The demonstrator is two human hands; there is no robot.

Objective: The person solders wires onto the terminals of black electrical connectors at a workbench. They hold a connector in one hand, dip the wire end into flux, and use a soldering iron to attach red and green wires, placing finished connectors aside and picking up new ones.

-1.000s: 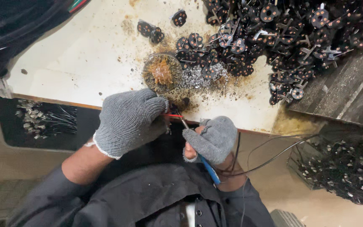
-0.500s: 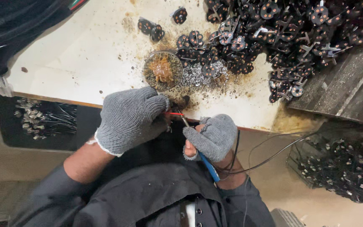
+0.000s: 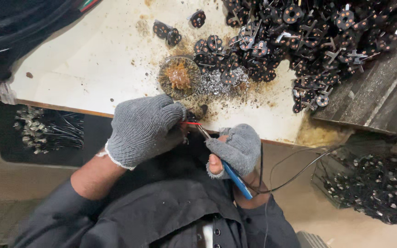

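Stained white worktable [image 3: 93, 69] carries a heap of black round parts [image 3: 309, 36] at its far right and a dish of brown flux [image 3: 178, 77] near the front edge. Left hand [image 3: 143, 128], gloved grey, is closed around a red-wired part [image 3: 193, 123] at that edge. Right hand [image 3: 235, 149] grips a blue-handled soldering iron [image 3: 235, 178], tip meeting the part.

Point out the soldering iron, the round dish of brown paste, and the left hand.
soldering iron [image 3: 236, 180], head view, on its blue handle.
round dish of brown paste [image 3: 178, 78], head view, on the brown lump inside.
left hand [image 3: 144, 128], head view, on the back of the grey glove.
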